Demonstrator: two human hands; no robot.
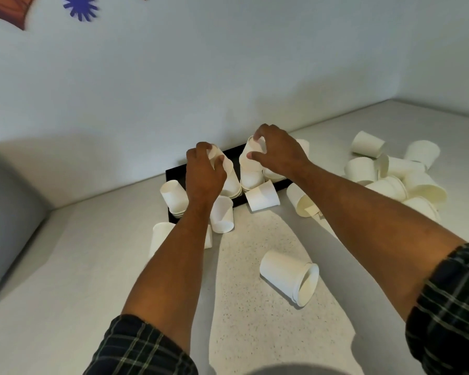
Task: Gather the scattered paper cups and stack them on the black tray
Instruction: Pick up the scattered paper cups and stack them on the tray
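Left hand point(205, 171) gripping top cup point(217, 155) of upside-down stack on black tray point(175, 173). Right hand point(278, 152) pinching top of neighbouring stack point(252, 169), also on tray. Loose cups all over desk point(255, 307): big pile point(395, 174) off right, nested pair point(290, 277) lying near front.

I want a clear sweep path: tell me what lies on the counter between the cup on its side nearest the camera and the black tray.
In the head view, bare speckled counter separates the nearest cup from the black tray, until one cup lying at the tray's front edge.
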